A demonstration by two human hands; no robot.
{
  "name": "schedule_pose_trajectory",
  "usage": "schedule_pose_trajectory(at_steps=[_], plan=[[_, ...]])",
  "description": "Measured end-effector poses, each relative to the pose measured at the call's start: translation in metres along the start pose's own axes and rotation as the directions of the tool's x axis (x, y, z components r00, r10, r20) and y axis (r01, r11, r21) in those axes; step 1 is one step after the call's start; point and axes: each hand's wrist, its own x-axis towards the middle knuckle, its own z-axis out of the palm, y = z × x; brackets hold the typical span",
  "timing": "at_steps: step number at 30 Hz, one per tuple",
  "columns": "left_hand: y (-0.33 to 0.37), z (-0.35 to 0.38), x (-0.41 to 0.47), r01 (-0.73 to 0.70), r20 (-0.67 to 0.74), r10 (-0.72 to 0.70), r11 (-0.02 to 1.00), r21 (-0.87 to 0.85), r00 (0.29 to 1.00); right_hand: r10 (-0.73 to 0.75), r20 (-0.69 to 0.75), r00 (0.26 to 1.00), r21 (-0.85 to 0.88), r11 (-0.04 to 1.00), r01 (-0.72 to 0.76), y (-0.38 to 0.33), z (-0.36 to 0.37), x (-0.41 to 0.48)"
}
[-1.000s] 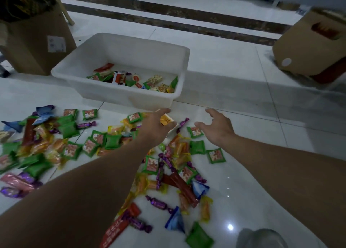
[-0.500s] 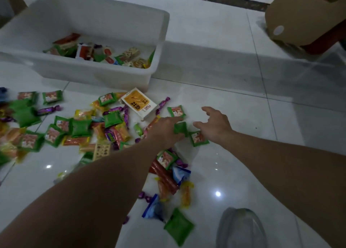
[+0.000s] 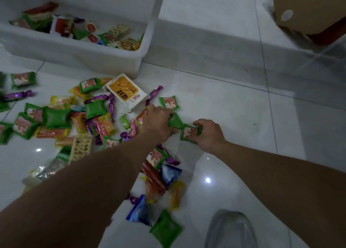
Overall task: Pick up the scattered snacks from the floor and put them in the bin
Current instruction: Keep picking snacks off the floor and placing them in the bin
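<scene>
Many wrapped snacks lie scattered on the white tiled floor, mostly green packets, purple candies and orange sticks. My left hand (image 3: 158, 121) grips a plain green packet (image 3: 175, 122) on the floor. Right beside it, my right hand (image 3: 210, 133) closes on a green packet with a picture (image 3: 189, 132). Another green packet (image 3: 169, 102) lies just beyond my left hand. A white and orange box (image 3: 126, 92) rests in front of the bin. The white plastic bin (image 3: 104, 58) stands at the upper left and holds several snacks.
A cardboard box (image 3: 307, 10) sits at the top right on something dark red. My grey shoe (image 3: 231, 229) is at the bottom edge, near a green packet (image 3: 165, 228). Bare tiles stretch to the right of my hands.
The view has dipped and closed in on the floor. My left hand dropped from the orange box to a green packet, and my right hand, open before, has closed on the packet beside it.
</scene>
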Motion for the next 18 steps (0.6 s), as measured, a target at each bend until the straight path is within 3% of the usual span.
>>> schedule_pose_trajectory(at_steps=[4, 11, 18], plan=[[0.002, -0.001, -0.001, -0.012, -0.016, 0.012, 1.000, -0.004, 1.000, 0.027, -0.011, 1.000, 0.024, 0.999, -0.026, -0.006, 0.002, -0.001], [0.005, -0.015, -0.006, 0.041, 0.040, -0.028, 0.928, -0.370, 0.999, 0.132, -0.088, 0.987, 0.257, 0.961, -0.105, -0.013, 0.004, -0.006], [0.005, -0.055, -0.022, 0.019, -0.051, -0.049, 0.874, -0.485, 0.997, 0.155, -0.152, 0.976, 0.428, 0.901, -0.076, -0.043, -0.013, -0.014]])
